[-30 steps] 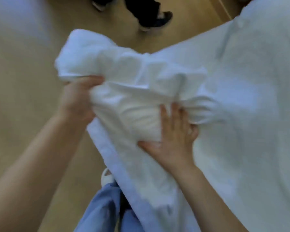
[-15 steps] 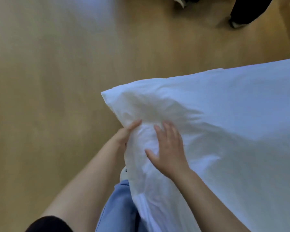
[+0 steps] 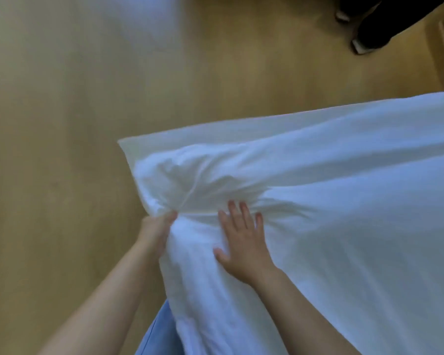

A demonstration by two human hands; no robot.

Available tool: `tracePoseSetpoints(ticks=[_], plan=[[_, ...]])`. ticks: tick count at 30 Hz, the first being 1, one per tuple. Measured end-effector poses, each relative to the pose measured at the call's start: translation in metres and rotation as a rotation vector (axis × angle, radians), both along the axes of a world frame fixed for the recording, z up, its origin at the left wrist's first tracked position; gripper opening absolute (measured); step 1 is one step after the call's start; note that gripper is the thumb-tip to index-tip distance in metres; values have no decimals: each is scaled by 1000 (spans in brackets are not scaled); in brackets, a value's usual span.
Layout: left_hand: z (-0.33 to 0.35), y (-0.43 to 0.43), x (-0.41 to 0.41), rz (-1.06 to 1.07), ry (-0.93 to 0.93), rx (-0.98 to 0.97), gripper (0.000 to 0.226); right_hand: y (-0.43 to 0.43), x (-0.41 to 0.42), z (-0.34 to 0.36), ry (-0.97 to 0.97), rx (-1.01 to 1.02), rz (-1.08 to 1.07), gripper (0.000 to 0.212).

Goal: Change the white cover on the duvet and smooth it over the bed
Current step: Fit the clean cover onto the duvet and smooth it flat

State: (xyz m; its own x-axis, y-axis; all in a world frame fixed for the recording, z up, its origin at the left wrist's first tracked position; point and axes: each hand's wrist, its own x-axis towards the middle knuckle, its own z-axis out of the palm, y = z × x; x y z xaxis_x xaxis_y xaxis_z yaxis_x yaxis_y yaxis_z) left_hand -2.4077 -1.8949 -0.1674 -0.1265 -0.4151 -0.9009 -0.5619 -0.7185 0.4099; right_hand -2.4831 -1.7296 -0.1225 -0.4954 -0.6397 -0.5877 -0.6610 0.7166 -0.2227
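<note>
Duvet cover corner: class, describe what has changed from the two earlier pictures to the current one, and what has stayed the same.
The corner of the white cover, bunched in a crumpled heap a second ago, now spreads to a flat point above the floor. The left hand shifted from the heap's side to gripping gathered fabric at the near edge. Unchanged: the right hand presses flat on the cover, fingers straight.

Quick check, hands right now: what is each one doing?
Left hand: grips a bunched fold of the white cover.
Right hand: open, pressing flat on the cover.
</note>
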Motion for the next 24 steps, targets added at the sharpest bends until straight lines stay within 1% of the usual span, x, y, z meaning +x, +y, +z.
tracePoseSetpoints(ticks=[1, 2, 3, 4, 5, 6, 7, 8, 9, 10, 11, 12, 14, 15, 16, 18, 20, 21, 22, 24], plan=[[-7, 4, -6, -73, -13, -60, 18, 2, 1, -2, -11, -44, -32, 76], [-13, 8, -13, -186, -30, -148, 42, 3, -1, 0, -9, -124, -73, 73], [-15, 12, -20, -343, -100, -272, 68, 6, -3, 6, 4, -218, -114, 70], [-10, 15, -27, -491, -180, -423, 87, 10, -7, 12, 45, -312, -164, 64], [-3, 19, -36, -605, -194, -600, 94, 16, -12, 17, 114, -403, -221, 59], [7, 26, -47, -700, -117, -775, 95, 24, -17, 24, 196, -470, -287, 55], [16, 35, -59, -792, 29, -914, 91, 32, -24, 30, 266, -500, -348, 54], [24, 44, -74, -909, 177, -994, 85, 41, -33, 35, 330, -500, -410, 53], [28, 54, -89, -1048, 282, -1021, 79, 52, -42, 39, 393, -477, -477, 53], [32, 66, -105, -1181, 324, -1011, 77, 66, -50, 42, 441, -436, -550, 53], [33, 77, -119, -1285, 308, -971, 79, 80, -59, 44, 459, -374, -628, 54], [33, 86, -132, -1353, 239, -913, 83, 95, -65, 46, 447, -291, -709, 59], [32, 99, -155, -1403, 37, -831, 89, 123, -73, 46, 391, -148, -877, 69], [31, 103, -163, -1400, -31, -825, 87, 133, -75, 45, 359, -139, -946, 71], [31, 108, -169, -1395, -60, -822, 80, 140, -76, 43, 330, -168, -989, 73], [30, 119, -177, -1454, -32, -815, 57, 145, -78, 38, 287, -223, -993, 74], [33, 130, -180, -1616, 19, -811, 42, 146, -81, 32, 262, -215, -918, 67], [35, 133, -180, -1665, 31, -803, 37, 146, -83, 28, 263, -208, -869, 58], [37, 133, -181, -1670, 48, -794, 35, 147, -86, 25, 278, -194, -812, 46], [46, 127, -185, -1595, 101, -798, 33, 147, -92, 21, 323, -128, -697, 25]])
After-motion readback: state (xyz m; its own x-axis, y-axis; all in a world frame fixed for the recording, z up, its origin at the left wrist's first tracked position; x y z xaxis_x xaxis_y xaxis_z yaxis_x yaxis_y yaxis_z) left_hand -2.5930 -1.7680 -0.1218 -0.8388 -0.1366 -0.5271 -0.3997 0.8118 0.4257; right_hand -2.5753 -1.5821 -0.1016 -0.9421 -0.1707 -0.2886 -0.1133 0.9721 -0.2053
